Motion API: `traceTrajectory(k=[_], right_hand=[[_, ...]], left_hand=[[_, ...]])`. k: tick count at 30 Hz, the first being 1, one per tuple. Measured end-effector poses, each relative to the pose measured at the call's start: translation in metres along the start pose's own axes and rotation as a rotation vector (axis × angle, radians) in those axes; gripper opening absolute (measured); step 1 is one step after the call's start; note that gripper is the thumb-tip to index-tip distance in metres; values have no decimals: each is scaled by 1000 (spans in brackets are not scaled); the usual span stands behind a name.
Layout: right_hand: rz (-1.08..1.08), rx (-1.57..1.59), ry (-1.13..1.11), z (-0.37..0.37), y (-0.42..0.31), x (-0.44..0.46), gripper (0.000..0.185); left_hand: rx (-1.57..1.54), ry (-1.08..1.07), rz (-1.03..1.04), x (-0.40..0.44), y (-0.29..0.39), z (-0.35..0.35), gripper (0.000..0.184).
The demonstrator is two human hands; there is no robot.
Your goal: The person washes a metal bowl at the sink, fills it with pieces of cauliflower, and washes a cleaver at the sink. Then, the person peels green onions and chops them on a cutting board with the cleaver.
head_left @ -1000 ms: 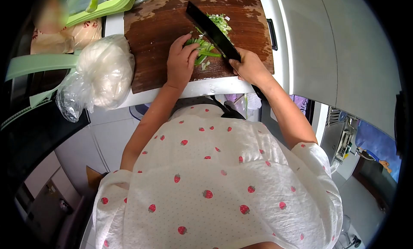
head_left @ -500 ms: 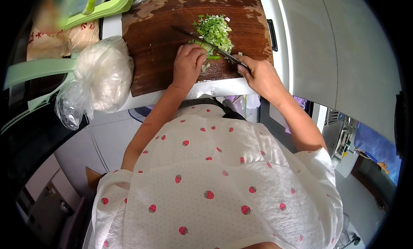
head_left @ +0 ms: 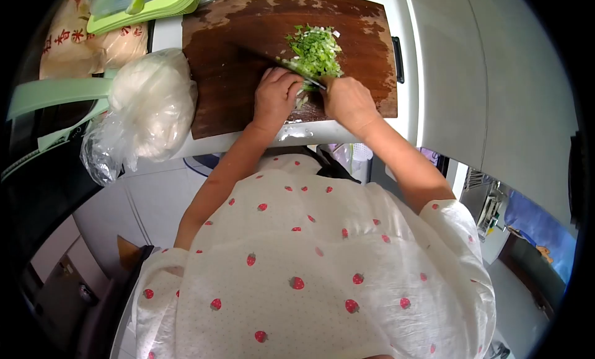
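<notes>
On a dark wooden cutting board lies a heap of chopped scallion. My right hand is closed around the handle of a kitchen knife, whose dark blade slants up and left across the board. Against the near side of the blade, my left hand has its fingers curled down on scallion stalks, mostly hidden by the fingers and knife. A few pale scallion pieces lie by the left fingertips, between the two hands.
To the left, a clear plastic bag with something white inside rests against the board's edge. Behind it are a printed sack and a light green basket. A black handle sits right of the board.
My right hand and the knife have shifted left, closer to my left hand, and the handle is now more hidden. The left hand keeps its curled hold. The whole view has shifted slightly.
</notes>
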State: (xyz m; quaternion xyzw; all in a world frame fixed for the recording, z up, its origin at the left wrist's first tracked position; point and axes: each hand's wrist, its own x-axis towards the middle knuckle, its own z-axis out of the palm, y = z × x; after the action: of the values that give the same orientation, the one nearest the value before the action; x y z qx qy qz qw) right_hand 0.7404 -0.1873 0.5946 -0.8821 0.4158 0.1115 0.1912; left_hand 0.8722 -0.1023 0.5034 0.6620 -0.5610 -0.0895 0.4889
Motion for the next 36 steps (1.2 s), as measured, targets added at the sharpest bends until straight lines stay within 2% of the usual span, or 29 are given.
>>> traceTrajectory(k=[3, 7, 9, 11, 14, 17, 20, 24, 26, 31, 36], right_hand=[[2, 132, 95, 0, 11, -5, 15], [64, 162, 32, -23, 12, -26, 18], [46, 69, -63, -32, 14, -43, 18], [36, 24, -55, -31, 16, -48, 15], [83, -45, -126, -26, 3, -32, 23], [61, -50, -88, -7, -13, 0, 16], [2, 142, 42, -3, 1, 0, 15], [87, 201, 1, -15, 11, -22, 18], [79, 159, -29, -20, 17, -39, 17], [55, -33, -132, -22, 15, -42, 18], [90, 23, -112, -6, -1, 0, 19]], left_hand=[[-33, 45, 48, -1, -2, 3, 7], [-76, 47, 25, -4, -2, 3, 6], [-62, 57, 33, -4, -2, 3, 6], [-50, 66, 38, -4, -2, 5, 6], [-34, 49, 9, -3, -3, 3, 7], [-52, 44, 20, -2, -5, 5, 7], [-37, 40, 63, -4, -4, 4, 7], [-6, 76, 120, -6, -5, 1, 8], [11, 88, 143, -5, -3, 1, 7], [5, 69, 47, -5, -3, 1, 6], [25, 55, 58, -3, -6, 3, 8]])
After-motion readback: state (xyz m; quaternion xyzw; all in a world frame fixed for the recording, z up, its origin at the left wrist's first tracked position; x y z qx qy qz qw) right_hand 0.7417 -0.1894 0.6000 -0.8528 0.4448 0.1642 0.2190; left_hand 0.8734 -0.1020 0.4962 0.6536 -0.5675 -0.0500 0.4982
